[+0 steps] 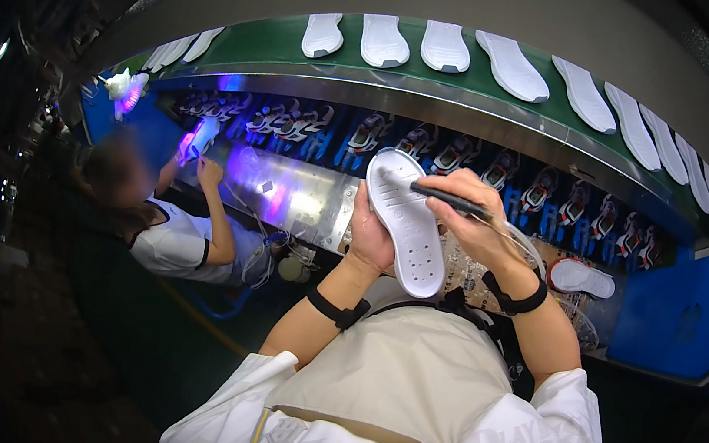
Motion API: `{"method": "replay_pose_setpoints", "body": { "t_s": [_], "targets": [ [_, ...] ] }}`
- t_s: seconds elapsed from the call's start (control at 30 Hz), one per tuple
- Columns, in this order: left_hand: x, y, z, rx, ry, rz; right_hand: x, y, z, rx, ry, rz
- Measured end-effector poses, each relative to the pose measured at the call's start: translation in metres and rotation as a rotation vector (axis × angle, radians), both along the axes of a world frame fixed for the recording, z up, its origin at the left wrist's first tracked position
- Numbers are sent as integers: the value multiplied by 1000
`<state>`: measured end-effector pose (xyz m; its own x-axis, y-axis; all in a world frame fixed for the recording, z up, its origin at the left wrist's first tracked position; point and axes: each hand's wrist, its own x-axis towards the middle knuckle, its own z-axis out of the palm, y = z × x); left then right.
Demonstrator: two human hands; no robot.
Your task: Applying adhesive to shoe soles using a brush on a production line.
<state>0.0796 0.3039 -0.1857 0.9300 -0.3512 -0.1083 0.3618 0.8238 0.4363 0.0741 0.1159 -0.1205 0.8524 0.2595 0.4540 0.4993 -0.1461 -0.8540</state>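
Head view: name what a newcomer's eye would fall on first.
A white shoe sole, mid-picture, is held in the left grip, with the right grip holding a black tool over it. Purple light glows at the left beside a co-worker. Along the top, white soles line a green belt.

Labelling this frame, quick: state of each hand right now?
Left hand: closed on the white sole, holding it.
Right hand: closed on a black pen-like tool, holding it over the sole.
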Motion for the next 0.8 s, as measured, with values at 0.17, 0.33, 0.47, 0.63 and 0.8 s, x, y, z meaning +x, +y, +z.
{"method": "replay_pose_setpoints", "body": {
  "t_s": [0.17,0.33,0.47,0.63,0.8],
  "targets": [
    [12,9,0,-91,-103,-74,-10,1,21,-263,-208,333],
    [15,7,21,-151,-100,-49,-17,7,20,-291,-263,-7],
    [29,16,29,-300,-78,-96,-27,8,35,-241,-195,366],
    [43,17,50,-373,-41,-68,-24,5,28,-329,-258,90],
    [51,23,64,-361,-220,-98,-25,0,44,-276,-171,362]
  ]
}}
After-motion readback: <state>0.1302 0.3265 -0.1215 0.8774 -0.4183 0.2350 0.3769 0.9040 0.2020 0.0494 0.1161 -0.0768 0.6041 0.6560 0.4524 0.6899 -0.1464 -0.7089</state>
